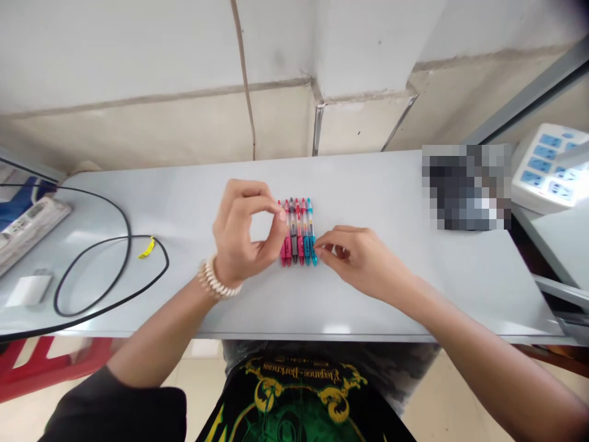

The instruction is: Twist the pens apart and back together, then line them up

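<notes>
Several clear-barrelled click pens (294, 239) lie side by side on the table, upright in my view, with pink, grey and blue grips. My left hand (251, 230) wears a cream coiled band at the wrist. Its thumb and forefinger meet in a ring at the upper part of the leftmost pink pen (283, 248), partly covering it. On the other side, my right hand (354, 255) has its fingertips pinched together at the grip of the rightmost blue pen (314, 245). Whether either pen is lifted I cannot tell.
The pens rest on a narrow grey-white table (377, 196) against a wall. A black cable (129, 245) with a yellow tag loops at left, near a white charger (30, 290) and a power strip (37, 224). A blurred dark object (464, 190) and a white socket box (550, 166) stand at right.
</notes>
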`<move>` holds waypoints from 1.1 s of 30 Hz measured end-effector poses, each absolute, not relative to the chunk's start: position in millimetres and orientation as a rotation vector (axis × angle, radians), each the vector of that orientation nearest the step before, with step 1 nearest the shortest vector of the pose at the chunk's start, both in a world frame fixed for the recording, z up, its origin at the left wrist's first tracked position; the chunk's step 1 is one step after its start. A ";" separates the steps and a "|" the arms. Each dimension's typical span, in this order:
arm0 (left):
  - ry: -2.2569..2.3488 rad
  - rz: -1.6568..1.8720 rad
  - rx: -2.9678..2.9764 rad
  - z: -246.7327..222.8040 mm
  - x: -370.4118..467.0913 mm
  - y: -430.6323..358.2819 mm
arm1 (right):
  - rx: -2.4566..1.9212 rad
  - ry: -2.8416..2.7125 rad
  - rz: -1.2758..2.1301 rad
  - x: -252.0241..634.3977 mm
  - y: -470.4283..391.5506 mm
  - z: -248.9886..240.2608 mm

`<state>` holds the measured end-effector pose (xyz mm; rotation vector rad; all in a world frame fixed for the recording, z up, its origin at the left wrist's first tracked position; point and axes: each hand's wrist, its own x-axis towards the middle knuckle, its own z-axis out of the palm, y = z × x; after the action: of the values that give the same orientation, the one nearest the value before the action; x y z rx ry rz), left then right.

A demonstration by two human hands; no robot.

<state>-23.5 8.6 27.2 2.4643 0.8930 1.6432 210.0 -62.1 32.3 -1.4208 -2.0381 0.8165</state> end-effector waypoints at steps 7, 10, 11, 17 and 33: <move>0.910 1.604 2.392 -19.1 -17.5 21.4 | -1.405 -2.056 1.021 207.8 -49.9 6.0; 0.904 1.582 2.326 -22.4 -19.2 18.2 | -1.403 -2.042 0.991 211.3 -51.1 1.3; 0.891 1.570 2.319 -22.6 -18.3 17.6 | -1.424 -2.046 0.957 212.3 -51.5 0.1; 0.868 1.491 2.367 -21.4 -15.4 14.4 | -1.511 -2.068 0.870 214.7 -55.9 -1.7; 0.825 1.452 2.002 -23.5 -12.1 8.3 | -1.458 -1.643 1.054 220.8 -50.1 -2.8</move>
<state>-12.1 8.3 -23.5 2.0023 0.8246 1.4522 220.8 -50.1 -2.8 -1.4585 -1.6426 1.0539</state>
